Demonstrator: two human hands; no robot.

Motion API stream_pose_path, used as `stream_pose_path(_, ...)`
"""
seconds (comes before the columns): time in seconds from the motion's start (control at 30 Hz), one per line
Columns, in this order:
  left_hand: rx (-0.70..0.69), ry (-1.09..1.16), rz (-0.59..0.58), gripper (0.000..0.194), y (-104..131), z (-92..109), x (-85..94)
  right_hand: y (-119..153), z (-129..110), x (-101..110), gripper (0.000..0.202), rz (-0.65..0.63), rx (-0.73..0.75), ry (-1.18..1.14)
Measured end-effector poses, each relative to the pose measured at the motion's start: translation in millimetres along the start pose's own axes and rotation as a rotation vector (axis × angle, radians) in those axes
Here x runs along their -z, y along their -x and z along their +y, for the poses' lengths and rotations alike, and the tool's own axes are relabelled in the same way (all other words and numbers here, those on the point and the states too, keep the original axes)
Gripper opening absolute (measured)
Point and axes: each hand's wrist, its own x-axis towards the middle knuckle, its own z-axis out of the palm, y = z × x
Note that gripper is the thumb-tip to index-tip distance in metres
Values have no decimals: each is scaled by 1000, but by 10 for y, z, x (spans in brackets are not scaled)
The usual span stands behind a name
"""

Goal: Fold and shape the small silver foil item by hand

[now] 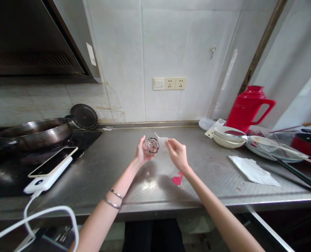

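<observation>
Left hand point(142, 151) clenches a small clear glass point(151, 146) above mid-desk point(202, 164), right hand point(177, 153) at its three o'clock pinching a white wipe point(162, 140) in its fingers — one slippery twist could drop that glass.

A red thermos jug point(246, 106) stands behind stacked bowls point(227, 136); a phone point(52, 161) lies by the wok point(36, 133)

Bright, even light (edges bowed), steel glare.

No legible text, apparently
</observation>
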Motion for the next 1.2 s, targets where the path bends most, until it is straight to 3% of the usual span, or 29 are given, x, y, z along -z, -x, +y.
stream_pose_path(0.13,-44,-165,29,53,7,3,-26,-286,84,15,30,88,-191,-138)
stream_pose_path(0.27,-234,-480,8,56,-28,-54,-36,-455,289,-44,32,110,-230,-16)
stream_pose_path(0.43,-551,-941,91,80,-79,-169,17,-538,499,-139,30,12,-286,139)
stream_pose_path(0.67,-689,-1228,153,101,-74,-202,31,-545,603,-272,19,-158,-348,96)
stream_pose_path(0.9,-689,-1165,157,118,-107,-240,48,-447,765,-447,24,-227,-490,-200)
stream_pose_path(1.2,-608,-721,-9,124,-169,-327,56,-354,704,-619,36,-300,-694,-617)
